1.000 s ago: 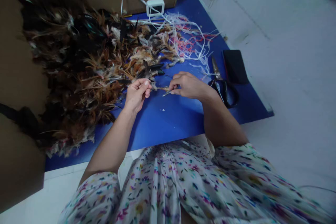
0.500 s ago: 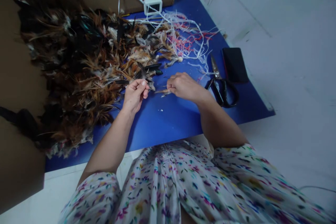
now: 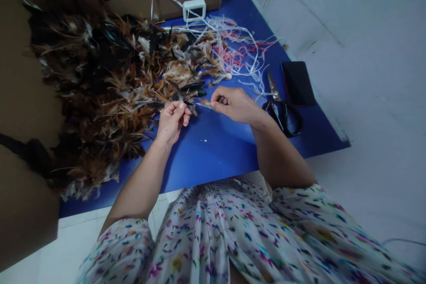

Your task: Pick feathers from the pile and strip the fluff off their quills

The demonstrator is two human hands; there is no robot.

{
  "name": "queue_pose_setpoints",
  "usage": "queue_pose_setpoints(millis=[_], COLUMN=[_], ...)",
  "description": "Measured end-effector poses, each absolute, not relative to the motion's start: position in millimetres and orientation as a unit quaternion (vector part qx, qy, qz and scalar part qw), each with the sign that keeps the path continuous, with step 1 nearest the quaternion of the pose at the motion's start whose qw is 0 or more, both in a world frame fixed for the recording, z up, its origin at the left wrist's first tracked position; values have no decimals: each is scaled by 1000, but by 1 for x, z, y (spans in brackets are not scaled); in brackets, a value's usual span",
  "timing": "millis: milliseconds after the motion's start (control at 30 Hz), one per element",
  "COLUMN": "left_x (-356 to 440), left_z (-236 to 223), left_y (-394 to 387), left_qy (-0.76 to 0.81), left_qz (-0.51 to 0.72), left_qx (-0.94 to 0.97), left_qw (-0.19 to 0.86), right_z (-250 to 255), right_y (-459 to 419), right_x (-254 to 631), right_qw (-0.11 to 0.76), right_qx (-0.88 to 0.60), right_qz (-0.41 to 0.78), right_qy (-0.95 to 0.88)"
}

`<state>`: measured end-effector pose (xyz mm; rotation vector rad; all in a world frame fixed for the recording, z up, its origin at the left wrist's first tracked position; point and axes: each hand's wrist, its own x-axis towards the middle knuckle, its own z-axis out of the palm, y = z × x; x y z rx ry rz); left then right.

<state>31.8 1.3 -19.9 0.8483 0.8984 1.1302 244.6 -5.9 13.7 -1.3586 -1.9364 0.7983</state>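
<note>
Between thumb and fingers, my left hand [image 3: 173, 120] pinches a dark feather [image 3: 179, 93] whose tip points up and away. A hand's width to its right, my right hand [image 3: 233, 103] is closed in a pinch on a small light-brown feather [image 3: 204, 103], which points left toward the other hand. Both hands are over the blue tabletop [image 3: 213, 155], beside a large pile of brown and black feathers [image 3: 123, 84]. A few dark feathers [image 3: 195, 87] lie just beyond the gap between the hands.
Cardboard boxes [image 3: 166, 4] stand behind and to the left of the pile. Tangled white and pink ribbon [image 3: 233, 49] lies at the back, near a small white-framed device [image 3: 194, 9]. Black-handled scissors [image 3: 282, 115] and a dark phone [image 3: 297, 82] rest right, near the wall.
My right hand has moved slightly up, turning so its thumb and fingers show in a pinch, and the light-brown feather has risen with it. My left hand has hardly moved.
</note>
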Motion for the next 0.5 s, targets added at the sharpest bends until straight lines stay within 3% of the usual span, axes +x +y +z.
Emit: queue_pose_setpoints(millis=[500], left_x=[38], left_z=[-26], left_y=[-6], left_qy=[371], left_qz=[472], left_qx=[467], left_qw=[650], right_z=[3], right_y=[-4], right_x=[234], right_qw=[388], right_qx=[-490], right_qz=[428], right_qy=[-653])
